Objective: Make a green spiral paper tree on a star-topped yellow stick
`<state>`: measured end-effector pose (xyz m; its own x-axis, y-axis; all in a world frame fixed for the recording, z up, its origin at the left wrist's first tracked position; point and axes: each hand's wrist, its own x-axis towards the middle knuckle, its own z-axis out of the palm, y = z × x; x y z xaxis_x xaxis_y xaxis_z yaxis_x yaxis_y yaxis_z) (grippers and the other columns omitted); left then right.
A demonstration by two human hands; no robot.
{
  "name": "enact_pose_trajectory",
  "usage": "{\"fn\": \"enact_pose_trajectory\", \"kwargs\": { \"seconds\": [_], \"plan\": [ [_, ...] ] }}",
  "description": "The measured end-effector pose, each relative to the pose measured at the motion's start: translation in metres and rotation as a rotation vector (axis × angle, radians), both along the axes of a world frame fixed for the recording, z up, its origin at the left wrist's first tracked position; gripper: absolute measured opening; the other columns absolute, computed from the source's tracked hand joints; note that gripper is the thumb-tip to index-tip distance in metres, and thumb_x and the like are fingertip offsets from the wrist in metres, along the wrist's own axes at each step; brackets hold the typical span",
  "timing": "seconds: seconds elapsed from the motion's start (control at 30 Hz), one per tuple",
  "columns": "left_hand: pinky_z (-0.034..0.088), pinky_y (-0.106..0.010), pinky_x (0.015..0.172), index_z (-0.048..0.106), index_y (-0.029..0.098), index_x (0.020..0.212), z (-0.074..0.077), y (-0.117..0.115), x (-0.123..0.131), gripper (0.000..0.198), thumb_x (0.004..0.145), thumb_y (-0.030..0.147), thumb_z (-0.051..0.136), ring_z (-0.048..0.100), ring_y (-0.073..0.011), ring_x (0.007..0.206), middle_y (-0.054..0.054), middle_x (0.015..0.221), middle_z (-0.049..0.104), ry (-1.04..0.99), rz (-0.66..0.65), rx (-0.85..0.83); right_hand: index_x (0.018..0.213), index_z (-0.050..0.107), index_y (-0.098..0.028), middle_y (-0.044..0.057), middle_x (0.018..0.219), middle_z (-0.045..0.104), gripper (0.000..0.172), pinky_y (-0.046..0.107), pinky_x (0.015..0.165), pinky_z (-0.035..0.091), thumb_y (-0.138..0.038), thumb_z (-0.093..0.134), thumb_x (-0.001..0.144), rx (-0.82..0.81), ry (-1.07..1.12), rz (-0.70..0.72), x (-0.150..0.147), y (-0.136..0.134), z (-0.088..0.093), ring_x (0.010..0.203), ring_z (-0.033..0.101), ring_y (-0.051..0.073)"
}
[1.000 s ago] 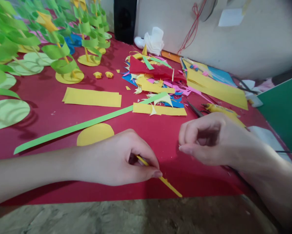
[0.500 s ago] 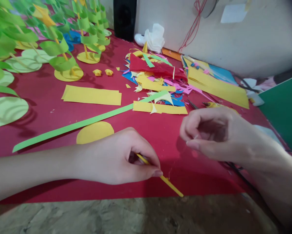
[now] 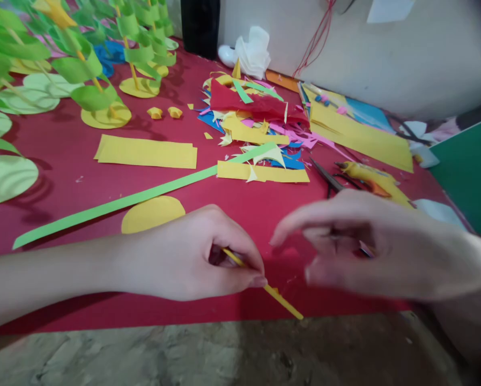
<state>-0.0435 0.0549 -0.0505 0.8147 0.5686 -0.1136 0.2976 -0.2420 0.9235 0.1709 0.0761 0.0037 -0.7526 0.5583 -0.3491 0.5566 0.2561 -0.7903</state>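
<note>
My left hand (image 3: 220,257) pinches a thin yellow paper stick (image 3: 283,302) between thumb and index finger, its lower end pointing down to the right near the table's front edge. To the right of it hovers my right hand (image 3: 345,246), a little blurred, with thumb and index finger apart and nothing visible between them. A yellow paper disc (image 3: 154,213) lies just behind my left wrist. Past the disc, a long light-green paper strip (image 3: 115,205) runs diagonally across the red table. Behind my right hand lie scissors (image 3: 324,174) and a yellow glue gun (image 3: 371,179), both partly covered.
Green curled-paper plants on round bases (image 3: 105,115) crowd the left. Two folded yellow stars (image 3: 175,112) and yellow paper strips (image 3: 146,151) lie mid-table. A heap of colored scraps (image 3: 256,110) sits at the back, and a green board (image 3: 465,171) stands at right.
My right hand has moved slightly down, its index finger stretching out to the left and away from the thumb. My left hand keeps its pinch on the stick. The view has shifted slightly.
</note>
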Motion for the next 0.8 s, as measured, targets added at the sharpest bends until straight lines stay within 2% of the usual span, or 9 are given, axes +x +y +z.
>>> {"fn": "enact_pose_trajectory", "kwargs": {
  "seconds": [0.07,0.13,0.23,0.33,0.4,0.47,0.57,0.67,0.8],
  "plan": [
    [0.041,-0.016,0.052,0.068,0.017,0.081,0.000,0.001,0.000,0.017,0.082,0.023,0.053,0.058,-0.0110,0.061,-0.001,0.073,0.067,-0.010,0.003,0.000,0.084,0.065,-0.024,-0.005,0.061,0.055,0.014,0.018,0.045,0.034,-0.034,0.063,0.074,0.107,-0.095,0.150,-0.003,-0.007,0.001,0.051,0.045,0.007],
    [0.041,-0.016,0.052,0.068,0.017,0.080,-0.001,0.002,0.000,0.016,0.081,0.023,0.053,0.059,-0.0117,0.062,-0.002,0.075,0.067,-0.011,0.004,-0.005,0.079,0.067,-0.021,-0.005,0.064,0.058,0.008,0.016,0.054,0.039,-0.027,0.062,0.077,0.108,-0.094,0.235,-0.004,-0.008,0.001,0.057,0.051,0.005],
    [0.042,-0.017,0.053,0.068,0.016,0.081,-0.001,0.002,0.000,0.017,0.081,0.023,0.053,0.058,-0.0116,0.061,-0.002,0.073,0.067,0.005,0.001,-0.009,0.075,0.067,-0.016,-0.003,0.076,0.058,0.004,0.012,0.061,0.040,-0.018,0.064,0.075,0.083,0.097,0.186,-0.005,-0.001,0.000,0.068,0.055,0.004],
    [0.042,-0.017,0.053,0.068,0.016,0.082,0.000,0.002,0.000,0.018,0.083,0.023,0.052,0.058,-0.0111,0.059,-0.001,0.070,0.066,0.006,-0.007,-0.024,0.077,0.063,-0.014,0.002,0.099,0.060,0.002,0.015,0.074,0.043,-0.015,0.062,0.077,-0.132,0.247,0.127,-0.002,0.009,-0.002,0.086,0.057,0.008],
    [0.042,-0.017,0.052,0.067,0.015,0.080,0.000,0.001,0.001,0.018,0.083,0.023,0.052,0.057,-0.0105,0.058,-0.001,0.069,0.066,-0.004,-0.007,-0.024,0.083,0.059,-0.015,0.002,0.088,0.063,0.006,0.017,0.066,0.046,-0.016,0.053,0.084,-0.365,0.230,0.092,-0.001,0.012,-0.004,0.075,0.058,0.008],
    [0.041,-0.016,0.051,0.067,0.015,0.080,0.000,0.000,0.001,0.016,0.082,0.023,0.052,0.056,-0.0097,0.057,0.000,0.068,0.065,-0.004,-0.001,-0.007,0.085,0.054,-0.017,-0.002,0.069,0.060,0.009,0.014,0.051,0.041,-0.021,0.047,0.088,-0.449,0.165,0.034,0.000,0.010,-0.005,0.057,0.052,0.006],
    [0.042,-0.016,0.051,0.067,0.016,0.080,0.000,-0.001,-0.001,0.017,0.082,0.025,0.053,0.057,-0.0099,0.058,-0.001,0.069,0.066,0.013,-0.005,-0.002,0.084,0.053,-0.020,-0.005,0.061,0.050,0.009,0.013,0.042,0.032,-0.027,0.050,0.086,-0.228,0.042,0.006,-0.002,0.005,-0.006,0.050,0.042,0.005],
    [0.043,-0.017,0.054,0.067,0.015,0.081,0.000,-0.001,-0.001,0.018,0.083,0.024,0.052,0.058,-0.0116,0.061,-0.002,0.072,0.067,0.015,-0.018,-0.024,0.091,0.059,-0.022,-0.006,0.057,0.045,0.018,0.015,0.041,0.031,-0.033,0.060,0.077,0.061,-0.039,0.101,-0.004,0.000,-0.006,0.048,0.039,0.006],
    [0.043,-0.018,0.056,0.067,0.016,0.083,0.001,0.001,-0.001,0.018,0.083,0.023,0.051,0.059,-0.0125,0.065,-0.003,0.076,0.067,0.015,-0.014,-0.014,0.084,0.066,-0.019,-0.004,0.066,0.059,0.011,0.013,0.058,0.041,-0.024,0.059,0.079,0.062,-0.054,0.268,-0.005,-0.002,-0.005,0.058,0.052,0.005]
  ]
}}
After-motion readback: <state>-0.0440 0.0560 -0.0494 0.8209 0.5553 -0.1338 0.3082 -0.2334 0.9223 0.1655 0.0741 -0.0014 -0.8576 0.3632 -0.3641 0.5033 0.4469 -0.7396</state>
